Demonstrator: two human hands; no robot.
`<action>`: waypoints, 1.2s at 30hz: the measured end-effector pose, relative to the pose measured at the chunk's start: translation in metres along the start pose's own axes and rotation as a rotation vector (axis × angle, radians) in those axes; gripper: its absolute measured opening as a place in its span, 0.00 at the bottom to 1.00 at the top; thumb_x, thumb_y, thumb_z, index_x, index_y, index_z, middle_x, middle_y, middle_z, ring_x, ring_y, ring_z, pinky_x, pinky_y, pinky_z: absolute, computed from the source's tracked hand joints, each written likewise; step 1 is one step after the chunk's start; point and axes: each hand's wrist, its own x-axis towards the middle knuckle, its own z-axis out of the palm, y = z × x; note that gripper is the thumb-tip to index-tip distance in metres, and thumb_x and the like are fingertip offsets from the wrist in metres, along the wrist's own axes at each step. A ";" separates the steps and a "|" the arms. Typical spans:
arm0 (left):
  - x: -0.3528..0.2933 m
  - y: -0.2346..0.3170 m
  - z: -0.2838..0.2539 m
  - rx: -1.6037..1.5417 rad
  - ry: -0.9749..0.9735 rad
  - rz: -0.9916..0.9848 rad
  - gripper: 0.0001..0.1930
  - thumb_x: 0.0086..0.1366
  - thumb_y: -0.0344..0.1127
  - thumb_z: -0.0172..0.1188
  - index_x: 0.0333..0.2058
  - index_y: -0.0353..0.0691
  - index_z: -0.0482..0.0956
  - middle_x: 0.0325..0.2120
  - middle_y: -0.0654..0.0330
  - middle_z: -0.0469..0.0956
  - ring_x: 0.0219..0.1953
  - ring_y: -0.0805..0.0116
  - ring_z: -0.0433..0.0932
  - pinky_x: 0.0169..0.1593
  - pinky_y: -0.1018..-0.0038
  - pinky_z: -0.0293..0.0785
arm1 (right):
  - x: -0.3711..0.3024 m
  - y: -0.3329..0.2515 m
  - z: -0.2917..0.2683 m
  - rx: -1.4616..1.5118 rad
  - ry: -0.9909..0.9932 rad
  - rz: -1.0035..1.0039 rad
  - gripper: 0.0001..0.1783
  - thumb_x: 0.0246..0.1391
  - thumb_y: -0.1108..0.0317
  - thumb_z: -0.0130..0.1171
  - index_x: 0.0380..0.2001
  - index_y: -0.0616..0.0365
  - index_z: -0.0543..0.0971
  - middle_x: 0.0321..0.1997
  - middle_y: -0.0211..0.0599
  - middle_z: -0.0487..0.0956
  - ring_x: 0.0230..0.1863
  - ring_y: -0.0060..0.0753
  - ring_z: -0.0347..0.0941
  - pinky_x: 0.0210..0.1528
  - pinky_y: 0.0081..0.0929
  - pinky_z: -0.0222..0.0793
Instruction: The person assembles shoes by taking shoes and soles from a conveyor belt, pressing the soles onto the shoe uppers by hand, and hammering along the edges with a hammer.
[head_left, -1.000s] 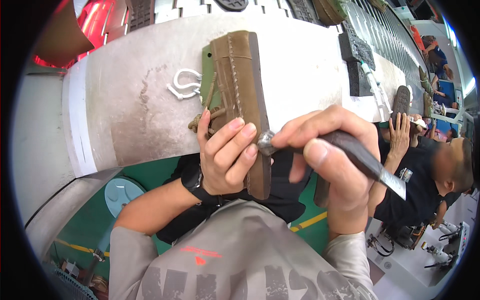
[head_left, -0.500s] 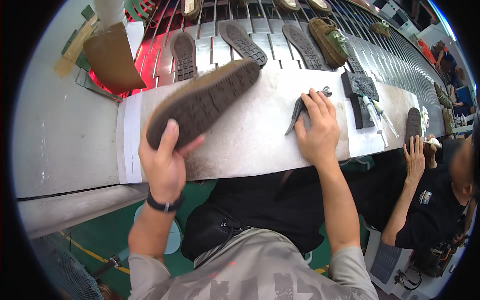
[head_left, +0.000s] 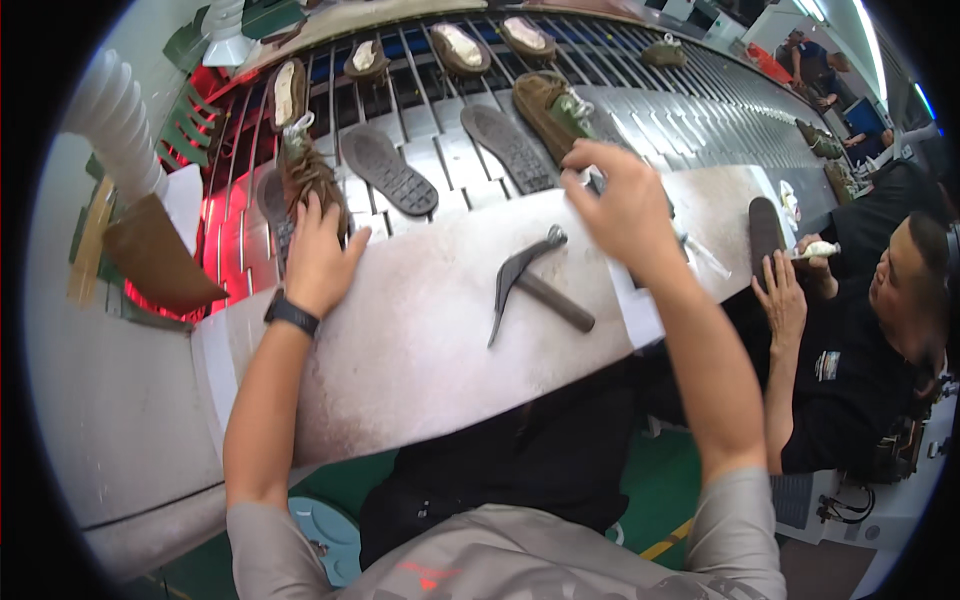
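Note:
My left hand (head_left: 322, 258) rests at the near end of a brown laced shoe (head_left: 312, 178) standing on the slatted conveyor (head_left: 440, 130). Its fingers lie on the shoe, the thumb held apart. Over the table's far edge is my right hand (head_left: 628, 205), fingers curled. A small greyish-white bit shows between thumb and fingers; what it is, I cannot make out. Just beyond that hand is a brown and green shoe (head_left: 548, 112) with white laces. A hammer (head_left: 550, 295) with a dark curved head lies on the pale worktable (head_left: 400, 370) between my arms.
Dark shoe soles (head_left: 390, 170) lie on the conveyor, with several shoes behind. A syringe (head_left: 708, 256) lies right of my right hand. At right, a co-worker's hand (head_left: 785, 300) touches another sole (head_left: 766, 232). A brown board (head_left: 160, 260) and white hose (head_left: 115, 125) stand at left.
The shoe in my left hand has gone from sole-up over the table to upright on the conveyor. My right hand has left the hammer and moved toward the conveyor. The view has shifted.

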 end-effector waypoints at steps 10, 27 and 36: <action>-0.059 0.062 -0.028 -0.568 -0.024 0.450 0.25 0.56 0.34 0.77 0.52 0.33 0.84 0.54 0.45 0.82 0.57 0.46 0.79 0.62 0.57 0.76 | 0.131 0.231 0.058 -0.518 -0.750 0.361 0.53 0.42 0.41 0.83 0.62 0.70 0.76 0.61 0.62 0.82 0.64 0.57 0.79 0.66 0.42 0.75; -0.040 0.051 -0.020 -0.591 -0.248 0.273 0.19 0.52 0.31 0.77 0.44 0.38 0.86 0.24 0.61 0.80 0.21 0.66 0.78 0.26 0.71 0.73 | 0.292 0.239 0.084 -0.528 -0.120 0.432 0.47 0.45 0.41 0.76 0.59 0.69 0.78 0.64 0.65 0.76 0.65 0.61 0.76 0.67 0.47 0.74; -0.036 0.041 -0.027 -0.634 -0.269 0.295 0.21 0.59 0.45 0.78 0.47 0.42 0.86 0.28 0.66 0.81 0.25 0.68 0.80 0.28 0.71 0.75 | 0.379 0.262 0.193 -0.717 -0.463 0.280 0.62 0.51 0.37 0.74 0.69 0.78 0.60 0.65 0.70 0.77 0.65 0.66 0.77 0.68 0.48 0.73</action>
